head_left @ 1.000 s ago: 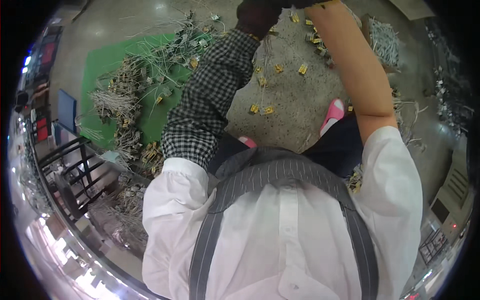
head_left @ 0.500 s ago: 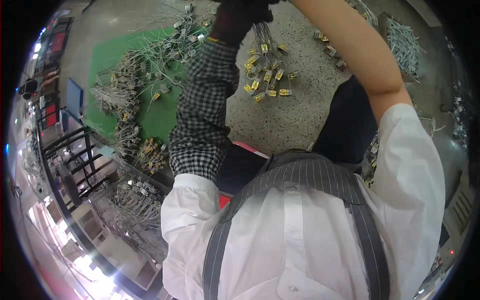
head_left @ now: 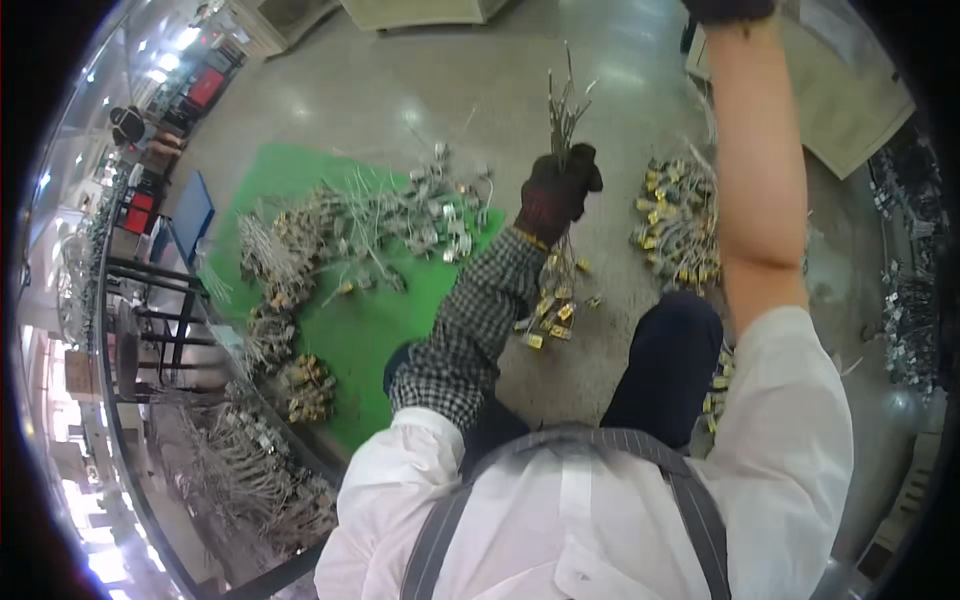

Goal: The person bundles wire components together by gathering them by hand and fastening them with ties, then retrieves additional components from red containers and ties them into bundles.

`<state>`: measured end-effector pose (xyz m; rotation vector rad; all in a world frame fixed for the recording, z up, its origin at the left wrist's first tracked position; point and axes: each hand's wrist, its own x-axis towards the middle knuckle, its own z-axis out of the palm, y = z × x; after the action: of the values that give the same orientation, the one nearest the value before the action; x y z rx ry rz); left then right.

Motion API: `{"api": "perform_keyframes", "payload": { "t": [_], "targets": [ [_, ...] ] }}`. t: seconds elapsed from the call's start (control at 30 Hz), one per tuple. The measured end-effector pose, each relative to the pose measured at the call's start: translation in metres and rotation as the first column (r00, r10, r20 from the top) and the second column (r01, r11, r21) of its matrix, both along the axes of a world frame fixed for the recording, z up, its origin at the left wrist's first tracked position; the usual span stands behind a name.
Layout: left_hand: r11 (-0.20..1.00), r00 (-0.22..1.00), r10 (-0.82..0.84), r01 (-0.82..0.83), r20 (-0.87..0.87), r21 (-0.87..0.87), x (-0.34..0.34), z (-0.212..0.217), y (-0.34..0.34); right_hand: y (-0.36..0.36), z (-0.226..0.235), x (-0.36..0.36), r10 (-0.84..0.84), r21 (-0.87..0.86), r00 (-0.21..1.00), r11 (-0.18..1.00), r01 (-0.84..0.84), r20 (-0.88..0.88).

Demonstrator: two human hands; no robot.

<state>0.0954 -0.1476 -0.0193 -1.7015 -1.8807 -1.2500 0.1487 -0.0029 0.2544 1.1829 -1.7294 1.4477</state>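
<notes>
My left hand point(head_left: 558, 190), in a dark glove below a checked sleeve cover, is closed around a bundle of thin grey cables point(head_left: 563, 128). Loose cable ends stick up above the fist. Yellow-tipped connectors point(head_left: 553, 318) hang below it, over the floor. At the upper right edge, my right hand point(head_left: 732, 8) also wears a dark glove; the frame cuts off its fingers, so what they hold is hidden. Below that raised bare forearm lies a pile of cables with yellow connectors point(head_left: 680, 220), partly covered by the arm.
A green mat point(head_left: 350, 325) on the left carries heaps of grey cables point(head_left: 295, 245). A black metal frame point(head_left: 150, 285) and more cable bundles point(head_left: 250, 465) stand beyond it. Beige cabinets point(head_left: 845, 110) stand at the upper right. Another person point(head_left: 135, 130) is far left.
My hands were together at the top edge. Now the left has come lower in view with the bundle, and the right is apart at the upper right. The view has tilted farther ahead.
</notes>
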Motion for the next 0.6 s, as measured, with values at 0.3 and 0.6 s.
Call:
{"api": "perform_keyframes", "payload": {
  "t": [0.3, 0.6],
  "targets": [
    [0.978, 0.453, -0.018, 0.193, 0.891, -0.078, 0.005, 0.032, -0.008, -0.066, -0.071, 0.001, -0.502, 0.618, 0.738, 0.772, 0.148, 0.451],
    [0.987, 0.941, 0.161, -0.149, 0.297, -0.062, 0.003, 0.035, -0.01, -0.023, -0.151, -0.021, -0.654, 0.694, 0.712, 0.388, 0.606, -0.256]
  ]
}}
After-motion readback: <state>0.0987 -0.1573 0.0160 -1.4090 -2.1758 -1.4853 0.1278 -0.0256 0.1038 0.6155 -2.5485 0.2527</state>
